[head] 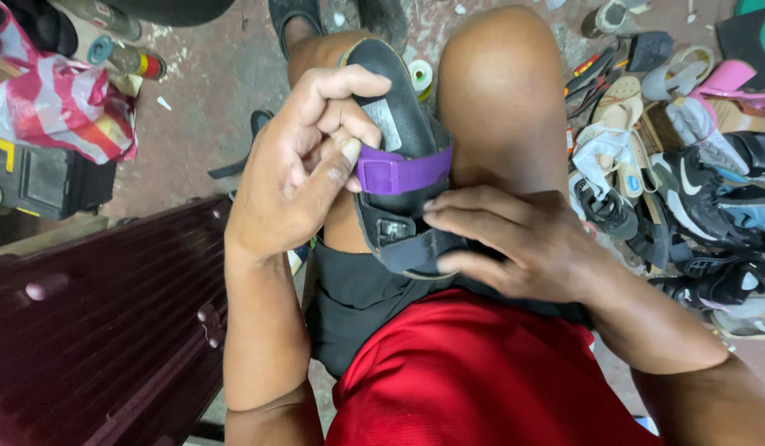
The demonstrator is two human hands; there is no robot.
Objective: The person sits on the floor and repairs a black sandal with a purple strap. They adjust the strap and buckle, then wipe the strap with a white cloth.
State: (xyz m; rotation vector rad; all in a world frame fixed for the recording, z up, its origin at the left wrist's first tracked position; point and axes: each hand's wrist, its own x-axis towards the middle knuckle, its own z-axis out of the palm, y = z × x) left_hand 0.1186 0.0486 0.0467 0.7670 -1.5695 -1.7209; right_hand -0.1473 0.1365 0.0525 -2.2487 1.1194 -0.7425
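A black sandal point(399, 132) with a purple strap point(403, 172) and a black buckle strap rests between my knees, sole end pointing away. My left hand point(300, 165) grips its left side, thumb pressed on the end of the purple strap and fingers curled over the footbed. My right hand point(514, 244) holds the near end of the sandal from the right, fingers laid over the black strap. My bare knee point(502, 91) rises just right of the sandal.
A dark red ribbed case point(101, 322) lies at lower left. A heap of several shoes and sandals point(679, 173) fills the right side. A striped plastic bag point(56, 99), a black box and bottles sit at upper left on the stained floor.
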